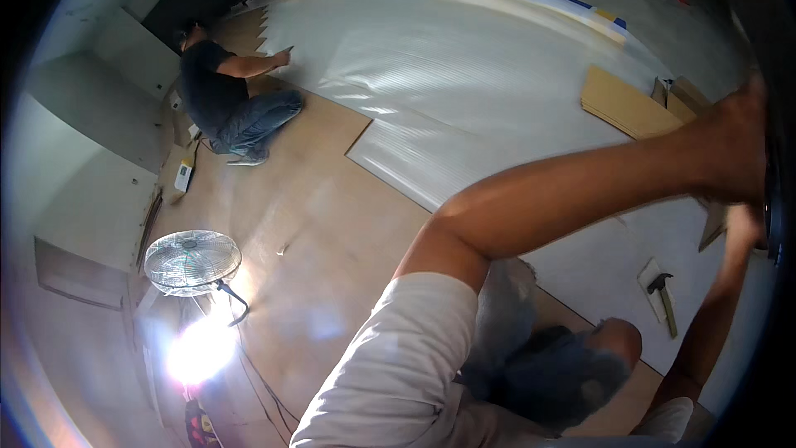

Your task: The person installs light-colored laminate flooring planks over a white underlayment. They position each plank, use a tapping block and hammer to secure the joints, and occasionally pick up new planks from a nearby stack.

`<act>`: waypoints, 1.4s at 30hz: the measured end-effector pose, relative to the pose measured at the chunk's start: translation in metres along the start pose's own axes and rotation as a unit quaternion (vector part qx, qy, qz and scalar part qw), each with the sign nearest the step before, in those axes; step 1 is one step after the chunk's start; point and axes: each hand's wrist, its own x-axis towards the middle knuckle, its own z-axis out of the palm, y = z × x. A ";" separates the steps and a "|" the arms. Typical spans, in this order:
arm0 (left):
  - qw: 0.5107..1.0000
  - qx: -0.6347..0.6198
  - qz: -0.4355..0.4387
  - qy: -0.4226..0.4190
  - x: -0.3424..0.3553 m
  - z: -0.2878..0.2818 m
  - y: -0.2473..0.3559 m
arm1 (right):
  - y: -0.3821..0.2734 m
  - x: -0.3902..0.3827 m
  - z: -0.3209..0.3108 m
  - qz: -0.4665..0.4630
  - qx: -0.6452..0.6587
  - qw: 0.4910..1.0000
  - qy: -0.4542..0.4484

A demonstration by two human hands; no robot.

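Note:
My left arm stretches across the view to the right rim, where my left hand [734, 149] is partly cut off. Just below it, my right hand [744, 222] comes up on a bent forearm. The fingers of both hands are hidden by the dark rim, so what they hold, if anything, does not show. Nearest below them lies a hammer [665, 299] with a dark head and a yellowish-green handle, on a small pale strip. Beyond my left forearm, tan boards or cardboard pieces [626, 104] lie on the shiny silvery-white underlay sheet [464, 58].
Wood-look flooring [332, 199] covers the left and middle. A co-worker [224, 91] crouches on it at the far left, one arm stretched over the underlay's edge. A round metal fan [192, 262] stands near a glaring work lamp [201, 353], with cords [261, 386] on the floor.

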 end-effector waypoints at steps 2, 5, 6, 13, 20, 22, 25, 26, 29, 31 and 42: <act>0.987 -0.146 -0.014 0.069 -0.052 -0.009 0.055 | -0.017 -0.029 0.024 -0.060 -0.025 0.996 -0.053; 0.939 -0.294 -0.152 0.091 -0.096 -0.066 0.016 | -0.037 -0.072 0.081 -0.090 -0.043 0.990 -0.103; 0.915 -0.335 -0.201 0.102 -0.110 -0.071 -0.007 | -0.028 -0.088 0.091 -0.083 -0.093 0.985 -0.122; 0.789 -0.401 -0.426 0.185 -0.337 -0.167 -0.150 | -0.066 -0.220 0.151 -0.036 0.077 0.903 -0.422; 0.745 -0.333 -0.498 0.293 -0.490 -0.172 -0.131 | 0.022 -0.345 -0.023 0.426 -0.044 0.856 -0.291; 0.738 -0.371 -0.489 0.281 -0.526 -0.190 -0.139 | 0.082 -0.385 -0.057 0.516 -0.130 0.826 -0.189; 0.704 -0.367 -0.506 0.337 -0.562 -0.196 -0.143 | 0.177 -0.463 -0.082 0.479 -0.273 0.769 -0.324; 0.697 -0.360 -0.502 0.364 -0.550 -0.183 -0.136 | 0.198 -0.477 -0.079 0.448 -0.293 0.759 -0.372; 0.663 -0.318 -0.574 0.361 -0.549 -0.194 -0.148 | 0.255 -0.520 -0.076 0.439 -0.245 0.738 -0.450; 0.694 -0.319 -0.543 0.349 -0.574 -0.228 -0.157 | 0.268 -0.503 -0.029 0.557 0.015 0.741 -0.376; 0.689 -0.354 -0.541 0.327 -0.491 -0.195 -0.213 | 0.302 -0.549 -0.073 0.442 0.008 0.788 -0.429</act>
